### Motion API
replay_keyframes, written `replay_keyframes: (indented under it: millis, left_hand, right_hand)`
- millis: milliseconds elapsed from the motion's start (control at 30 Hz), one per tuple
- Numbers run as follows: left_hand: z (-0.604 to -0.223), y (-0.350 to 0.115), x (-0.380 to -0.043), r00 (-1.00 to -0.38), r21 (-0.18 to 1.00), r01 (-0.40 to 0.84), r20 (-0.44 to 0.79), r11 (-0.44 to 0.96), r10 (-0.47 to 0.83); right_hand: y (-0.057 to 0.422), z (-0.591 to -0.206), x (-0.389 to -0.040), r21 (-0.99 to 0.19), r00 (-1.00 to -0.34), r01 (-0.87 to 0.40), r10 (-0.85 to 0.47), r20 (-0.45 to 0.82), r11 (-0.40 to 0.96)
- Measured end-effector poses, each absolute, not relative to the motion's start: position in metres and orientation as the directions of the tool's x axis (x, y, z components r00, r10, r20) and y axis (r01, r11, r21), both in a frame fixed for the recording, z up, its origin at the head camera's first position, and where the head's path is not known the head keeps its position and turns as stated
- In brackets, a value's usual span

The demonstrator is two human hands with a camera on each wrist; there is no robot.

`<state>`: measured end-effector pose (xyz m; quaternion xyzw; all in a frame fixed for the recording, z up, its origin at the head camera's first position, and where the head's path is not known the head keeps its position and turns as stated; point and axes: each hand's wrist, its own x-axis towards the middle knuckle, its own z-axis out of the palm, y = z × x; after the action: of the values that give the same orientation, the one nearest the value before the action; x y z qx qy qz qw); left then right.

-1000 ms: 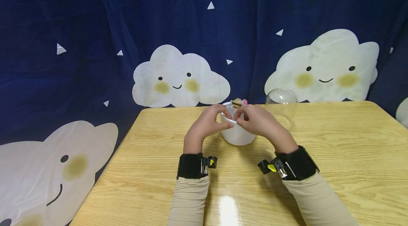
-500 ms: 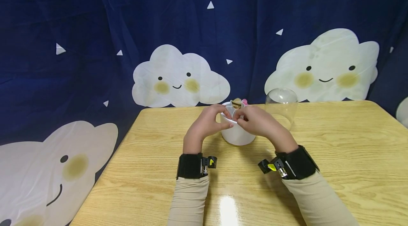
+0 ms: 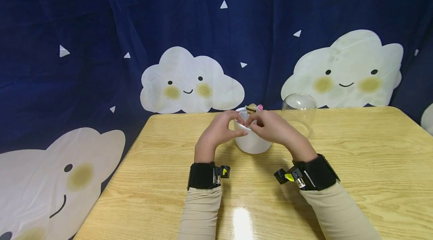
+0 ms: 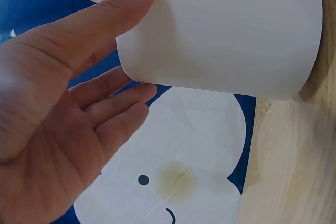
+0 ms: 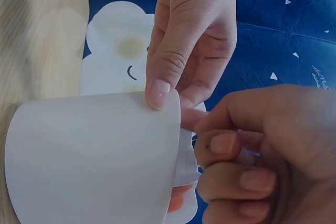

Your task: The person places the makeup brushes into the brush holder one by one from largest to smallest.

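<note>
A white round tub [image 3: 253,143] stands upright on the wooden table. My left hand [image 3: 219,130] pinches its near rim, the thumb on the outer wall and a finger inside. My right hand [image 3: 275,128] is at the same rim, fingers curled, its fingertips reaching into the opening beside the left ones. Whether it pinches anything is hidden. A pale, thin-walled piece with a brown-gold strip [image 3: 250,110] pokes up inside the tub. Something pink [image 3: 260,107] shows behind it. In the right wrist view, an orange item [image 5: 177,203] peeks out at the tub's mouth.
To the right of the tub stands a clear dome cover [image 3: 299,114] on the table [image 3: 162,180]. A dark blue curtain [image 3: 203,14] with printed clouds and white triangles hangs behind the table's far edge.
My right fingertips have shifted slightly left along the rim, and the gold-striped piece has tilted a little. The left hand and the tub have hardly moved.
</note>
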<state>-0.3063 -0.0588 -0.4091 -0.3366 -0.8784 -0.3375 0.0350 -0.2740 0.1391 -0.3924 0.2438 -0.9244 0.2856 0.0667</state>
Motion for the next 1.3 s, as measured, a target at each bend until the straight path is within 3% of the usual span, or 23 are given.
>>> replay_keyframes:
  millis: [367, 1300]
  left_hand:
    - [-0.4105, -0.0549, -0.3058, -0.756, 0.519, 0.636, 0.271, 0.571, 0.596]
    - [-0.4136, -0.0567, -0.3083, -0.765, 0.538, 0.617, 0.236, 0.575, 0.600]
  right_hand:
    - [0.1403, -0.3911, -0.2733, -0.466, -0.860, -0.509, -0.443, 0.252, 0.723]
    - [0.1424, -0.3929, -0.2750, -0.460, -0.846, -0.528, -0.488, 0.215, 0.714]
